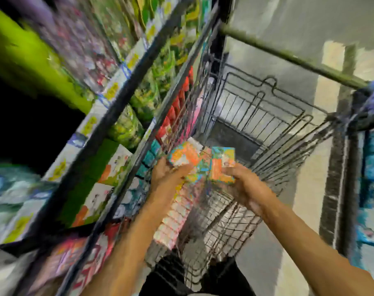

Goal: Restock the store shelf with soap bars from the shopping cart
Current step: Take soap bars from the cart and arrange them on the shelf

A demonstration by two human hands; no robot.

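Observation:
The frame is blurred by motion. Both my hands reach over the wire shopping cart (267, 116). My left hand (167, 174) grips an orange soap bar box (185, 155) near the cart's left wall. My right hand (243, 184) holds a second box, orange and teal (222, 163), upright. A row of pale pink soap boxes (175, 212) lies along the cart's left side under my left forearm. The store shelf (109, 116) stands to the left, packed with coloured packets.
The cart's green handle bar (288, 58) runs across the upper right. A dark upright post (335, 189) and blue packets (371, 167) stand on the right. Pale floor shows beyond and below the cart. Green bags (126, 127) fill the shelf's middle tier.

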